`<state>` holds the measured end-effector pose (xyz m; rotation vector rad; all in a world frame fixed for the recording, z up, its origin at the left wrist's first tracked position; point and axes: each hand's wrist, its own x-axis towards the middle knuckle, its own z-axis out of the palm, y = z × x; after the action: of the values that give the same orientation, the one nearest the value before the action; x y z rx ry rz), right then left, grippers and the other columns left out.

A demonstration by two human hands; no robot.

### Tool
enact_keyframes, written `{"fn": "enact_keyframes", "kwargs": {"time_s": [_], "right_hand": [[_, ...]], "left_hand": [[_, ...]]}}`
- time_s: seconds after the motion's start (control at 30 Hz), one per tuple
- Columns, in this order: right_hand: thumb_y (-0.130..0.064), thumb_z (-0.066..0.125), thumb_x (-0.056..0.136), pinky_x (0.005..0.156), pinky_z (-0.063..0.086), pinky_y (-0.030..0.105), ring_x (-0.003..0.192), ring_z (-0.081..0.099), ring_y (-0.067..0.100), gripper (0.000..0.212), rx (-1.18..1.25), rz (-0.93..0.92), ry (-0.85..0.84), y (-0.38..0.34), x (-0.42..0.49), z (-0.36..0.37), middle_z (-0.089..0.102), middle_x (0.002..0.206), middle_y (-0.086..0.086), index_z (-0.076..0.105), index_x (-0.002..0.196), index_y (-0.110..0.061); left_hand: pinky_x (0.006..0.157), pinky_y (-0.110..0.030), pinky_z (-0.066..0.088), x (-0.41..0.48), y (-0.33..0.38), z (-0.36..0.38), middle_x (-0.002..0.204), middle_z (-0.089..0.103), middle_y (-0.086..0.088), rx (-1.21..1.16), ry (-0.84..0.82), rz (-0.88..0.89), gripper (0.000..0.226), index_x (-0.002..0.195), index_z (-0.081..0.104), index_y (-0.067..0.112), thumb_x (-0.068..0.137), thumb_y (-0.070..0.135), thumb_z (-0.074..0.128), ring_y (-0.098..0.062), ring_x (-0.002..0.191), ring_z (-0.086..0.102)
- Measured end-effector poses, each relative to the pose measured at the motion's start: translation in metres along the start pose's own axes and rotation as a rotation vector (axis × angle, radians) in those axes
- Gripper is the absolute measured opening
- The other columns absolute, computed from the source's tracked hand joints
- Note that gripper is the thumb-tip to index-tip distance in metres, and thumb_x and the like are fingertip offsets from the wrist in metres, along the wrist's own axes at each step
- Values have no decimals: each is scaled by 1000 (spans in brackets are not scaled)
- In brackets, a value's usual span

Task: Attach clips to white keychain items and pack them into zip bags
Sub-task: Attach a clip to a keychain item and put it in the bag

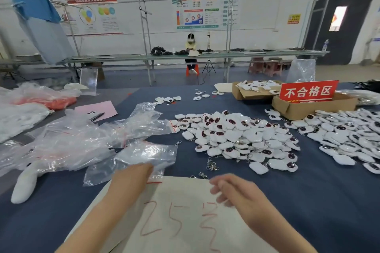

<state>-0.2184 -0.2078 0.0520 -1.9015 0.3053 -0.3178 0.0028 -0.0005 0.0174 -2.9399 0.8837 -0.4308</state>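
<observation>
Fingers [147,168] of the left hand [131,181] meet a clear zip bag [144,155], grip unclear; right hand [234,191] hovers loosely curled, blurred, above the white sheet [185,217], near loose clips [211,166].

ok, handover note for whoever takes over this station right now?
Left hand: at the edge of a zip bag; grip hidden.
Right hand: blurred, over the paper sheet, fingers relaxed, apparently empty.
Loose clips lie between the sheet and the keychain pile; second pile further right; spare bags on the left.
Done: cannot tell how many are clipped.
Left: that bag looks empty, both piles unpacked.
</observation>
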Motion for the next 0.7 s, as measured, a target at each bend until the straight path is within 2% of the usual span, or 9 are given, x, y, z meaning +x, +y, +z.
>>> {"fn": "enact_keyframes", "kwargs": {"time_s": [0.1,0.17,0.2,0.23,0.3,0.37,0.47,0.6,0.7], "right_hand": [[-35,52,99,90,52,33,92,68,2,21,-11,5,47,-8,20,-5,72,100,-16,67,101,-50],[-38,53,100,89,52,29,93,67,0,19,28,-29,84,-17,27,-1,71,101,-20,66,105,-50],[-38,53,100,88,52,27,93,67,0,17,62,-60,106,-20,30,2,70,102,-21,66,107,-47],[-39,54,100,87,52,26,94,66,-1,16,70,-76,123,-24,30,7,69,103,-22,66,109,-44],[-43,56,99,87,54,26,95,66,-1,14,106,-104,150,-32,24,20,70,101,-22,66,109,-42],[-46,56,99,83,57,30,91,69,4,16,120,-114,203,-33,20,28,73,97,-16,68,103,-37],[-40,57,100,74,60,26,87,72,7,18,150,-95,275,-28,13,27,75,95,-11,69,98,-28],[-38,52,102,72,59,27,80,69,7,20,63,-86,275,-23,2,16,74,87,-13,68,93,-30],[-37,54,99,78,59,38,74,69,4,20,-22,-56,351,-23,-3,8,72,82,-15,68,87,-30]], "left_hand": [[76,-33,51,6,5,-33,93,70,11,-408,103,-27,26,97,66,29,105,40,45,-12,88,64],[72,-21,50,5,24,-58,82,70,15,-794,139,-15,20,88,70,28,100,38,58,-2,80,63],[65,-13,46,2,37,-68,79,70,18,-938,145,-3,17,83,71,28,98,34,63,1,76,62],[61,-11,43,-2,52,-78,77,69,20,-1028,156,20,17,79,70,28,96,31,67,3,71,61],[60,-11,42,-15,81,-88,74,68,20,-1122,155,87,18,76,67,29,94,28,69,4,66,59],[63,-14,46,-26,102,-88,79,69,16,-1171,151,142,20,75,64,31,94,30,69,2,73,64],[71,-26,51,-32,117,-79,86,64,13,-1130,158,166,21,76,60,29,94,22,70,-4,79,63],[59,-15,44,-30,119,-75,68,65,12,-1311,-4,187,32,68,60,38,94,22,71,-3,59,55],[55,-17,42,-31,122,-73,60,59,8,-1444,-46,182,25,74,61,25,95,14,69,-8,55,49]]}}
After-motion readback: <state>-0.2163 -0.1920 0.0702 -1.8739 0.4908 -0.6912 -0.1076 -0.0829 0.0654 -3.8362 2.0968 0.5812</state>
